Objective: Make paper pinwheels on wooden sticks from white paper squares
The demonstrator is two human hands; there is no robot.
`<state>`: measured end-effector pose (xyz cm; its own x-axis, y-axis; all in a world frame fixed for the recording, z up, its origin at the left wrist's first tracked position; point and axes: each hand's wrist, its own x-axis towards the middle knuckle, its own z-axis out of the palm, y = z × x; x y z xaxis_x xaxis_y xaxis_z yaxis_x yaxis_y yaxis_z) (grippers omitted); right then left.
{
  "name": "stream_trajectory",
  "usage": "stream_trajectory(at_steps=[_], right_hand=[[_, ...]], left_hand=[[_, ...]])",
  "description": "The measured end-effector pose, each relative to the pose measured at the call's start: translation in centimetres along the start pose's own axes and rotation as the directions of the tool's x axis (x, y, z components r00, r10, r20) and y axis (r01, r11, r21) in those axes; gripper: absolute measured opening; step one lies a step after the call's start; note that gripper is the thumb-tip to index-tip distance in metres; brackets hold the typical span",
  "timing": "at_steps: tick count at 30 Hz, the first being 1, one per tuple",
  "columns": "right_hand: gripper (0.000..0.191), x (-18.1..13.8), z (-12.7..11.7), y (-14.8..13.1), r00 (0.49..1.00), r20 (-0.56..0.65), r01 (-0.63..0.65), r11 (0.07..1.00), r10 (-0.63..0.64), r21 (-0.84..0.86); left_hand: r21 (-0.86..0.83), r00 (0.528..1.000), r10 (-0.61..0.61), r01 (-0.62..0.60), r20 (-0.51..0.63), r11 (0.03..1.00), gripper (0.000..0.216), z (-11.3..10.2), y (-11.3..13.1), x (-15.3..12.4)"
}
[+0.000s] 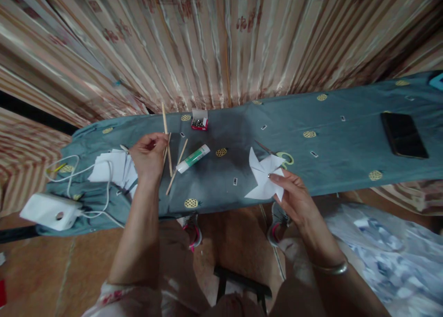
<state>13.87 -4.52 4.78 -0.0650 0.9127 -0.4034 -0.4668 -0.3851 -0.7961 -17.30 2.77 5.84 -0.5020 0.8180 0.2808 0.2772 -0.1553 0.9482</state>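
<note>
I see the left hand (148, 153) pinched closed on one slim pale wooden stick (164, 118), the right hand (294, 192) pinching one four-bladed white paper pinwheel (260, 182).

Worn: silver-toned bangle (340, 269); pale sleeve (116, 299) with pinkish-red pattern; light trousers (300, 264); grey sneakers (279, 213), bright pink trim.

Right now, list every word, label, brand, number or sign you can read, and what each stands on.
No text can be read.
Green-and-white tube: label print too small.
Red box: marks on its side too small.
Tablecloth: small black-and-white patches, too small.
Curtain: red character-like marks, too blurred.
</note>
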Motion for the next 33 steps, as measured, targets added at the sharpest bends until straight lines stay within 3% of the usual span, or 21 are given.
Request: stream_trajectory(at_steps=[1,2,4,6,9,11,16,18,21,24,28,31,33], right_hand=[[0.026,0.0,-0.2,-0.1,1.000,-0.011,0.003,1.000,-0.002,0.023],[0.027,0.0,-0.5,-0.1,1.000,-0.018,0.008,0.999,-0.007,0.042],[0.027,0.0,-1.0,-0.2,1.000,-0.014,0.024,0.998,-0.023,0.050],[0.026,-0.1,-1.3,-0.2,0.999,0.013,0.042,0.999,-0.042,0.026],[0.025,-0.7,-1.5,-0.6,0.998,0.030,0.062,0.998,-0.062,-0.009],[0.025,-1.2,-1.6,-0.9,0.998,0.024,0.061,0.998,-0.060,-0.021],[0.022,-2.9,-1.7,-0.4,0.997,0.065,0.047,0.990,-0.038,-0.136],[0.017,-3.4,-1.6,0.3,0.993,0.101,0.076,0.968,-0.053,-0.239],[0.013,-4.0,-1.3,1.7,0.981,0.169,0.161,0.887,-0.095,-0.433],[0.007,-4.4,-1.2,3.3,0.953,0.194,0.301,0.701,-0.231,-0.646],[0.005,-4.4,-1.1,4.8,0.839,0.321,0.502,0.397,-0.439,-0.769],[0.014,-4.0,-1.2,5.0,0.738,0.474,0.634,0.254,-0.479,-0.731],[0.019,-3.7,-1.4,4.9,0.702,0.524,0.660,0.166,-0.482,-0.732]], left_hand=[[-0.088,1.000,-0.012,0.013,0.013,0.996,0.002,0.6,0.7,-1.0],[-0.150,0.993,-0.068,0.082,0.097,0.985,0.002,1.3,1.4,-2.2],[-0.220,0.943,-0.236,0.288,0.233,0.932,0.010,2.7,2.4,-5.0],[-0.283,0.834,-0.424,0.527,0.352,0.801,0.023,4.0,3.0,-7.9],[-0.242,0.589,-0.638,0.800,0.495,0.550,0.036,5.2,3.4,-12.1],[-0.204,0.441,-0.702,0.894,0.559,0.399,0.040,5.3,3.5,-14.6],[-0.173,0.253,-0.747,0.967,0.615,0.185,0.039,5.1,2.6,-19.3],[-0.182,0.227,-0.747,0.973,0.625,0.143,0.038,5.4,2.1,-20.4],[-0.209,0.240,-0.758,0.968,0.606,0.140,0.033,6.1,1.3,-21.4],[-0.197,0.238,-0.806,0.968,0.542,0.153,0.028,6.8,0.7,-21.7],[-0.187,0.239,-0.823,0.968,0.516,0.165,0.024,7.2,0.2,-21.8],[-0.167,0.237,-0.820,0.971,0.520,0.174,0.022,7.3,-0.2,-21.9],[-0.136,0.226,-0.820,0.974,0.525,0.181,0.021,7.3,-0.5,-22.0]])
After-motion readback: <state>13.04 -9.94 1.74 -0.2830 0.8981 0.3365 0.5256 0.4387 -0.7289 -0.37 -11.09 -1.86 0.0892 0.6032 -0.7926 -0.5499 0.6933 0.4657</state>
